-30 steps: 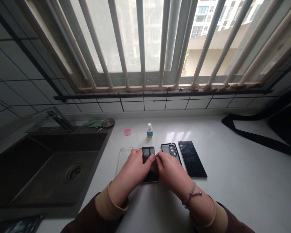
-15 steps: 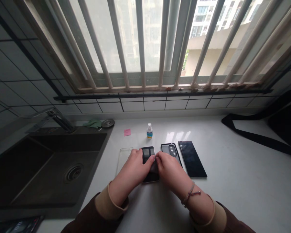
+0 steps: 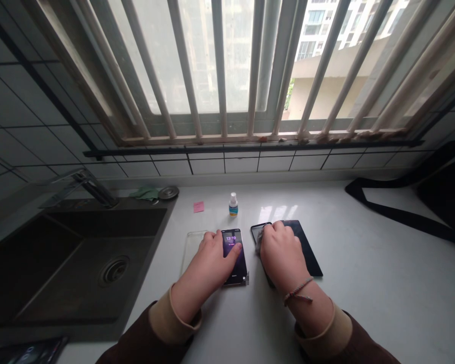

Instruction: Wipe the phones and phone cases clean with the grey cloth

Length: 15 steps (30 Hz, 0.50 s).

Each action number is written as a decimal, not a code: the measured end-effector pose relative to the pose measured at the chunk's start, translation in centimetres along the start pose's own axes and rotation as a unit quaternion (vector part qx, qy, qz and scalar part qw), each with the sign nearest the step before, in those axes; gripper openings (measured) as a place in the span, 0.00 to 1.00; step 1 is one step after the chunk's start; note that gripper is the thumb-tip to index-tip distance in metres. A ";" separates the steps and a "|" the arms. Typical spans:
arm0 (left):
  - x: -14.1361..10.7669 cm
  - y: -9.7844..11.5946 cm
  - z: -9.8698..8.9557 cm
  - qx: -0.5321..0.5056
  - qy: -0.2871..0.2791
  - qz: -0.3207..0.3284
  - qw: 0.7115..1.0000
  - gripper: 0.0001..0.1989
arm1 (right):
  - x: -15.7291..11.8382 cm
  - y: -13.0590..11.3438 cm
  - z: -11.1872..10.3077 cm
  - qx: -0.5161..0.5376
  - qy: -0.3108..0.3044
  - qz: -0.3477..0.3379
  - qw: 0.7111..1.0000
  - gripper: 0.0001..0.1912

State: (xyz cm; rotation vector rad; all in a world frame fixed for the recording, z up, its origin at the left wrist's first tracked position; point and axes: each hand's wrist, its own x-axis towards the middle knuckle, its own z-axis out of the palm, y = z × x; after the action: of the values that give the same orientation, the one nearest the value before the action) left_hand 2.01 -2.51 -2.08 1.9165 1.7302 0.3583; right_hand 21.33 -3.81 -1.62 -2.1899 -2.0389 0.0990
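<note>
White counter [image 3: 364, 288]: L hand [image 3: 213, 257] grips phone [image 3: 240, 265], thumb across it; R hand [image 3: 283, 255] fisted w/ grey cloth [image 3: 258, 243] over case [image 3: 255, 230].

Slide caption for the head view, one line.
Left hand on a lit phone reading 13:19, right hand over a dark-rimmed case.

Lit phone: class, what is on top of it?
The left hand lies partly over the phone. The time 13:19 is uncovered; whatever part of the phone sits beneath the hand cannot be seen.
</note>
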 end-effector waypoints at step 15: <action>0.1 0.3 -0.2 0.015 -0.016 -0.010 1.000 0.33 | 0.6 1.0 -0.2 -0.060 -0.042 0.016 0.997 0.16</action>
State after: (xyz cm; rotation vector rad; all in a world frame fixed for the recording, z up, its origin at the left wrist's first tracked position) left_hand 2.18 -2.34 -1.79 1.9137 1.7426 0.2928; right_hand 22.35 -3.31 -1.56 -2.3286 -2.1049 0.0740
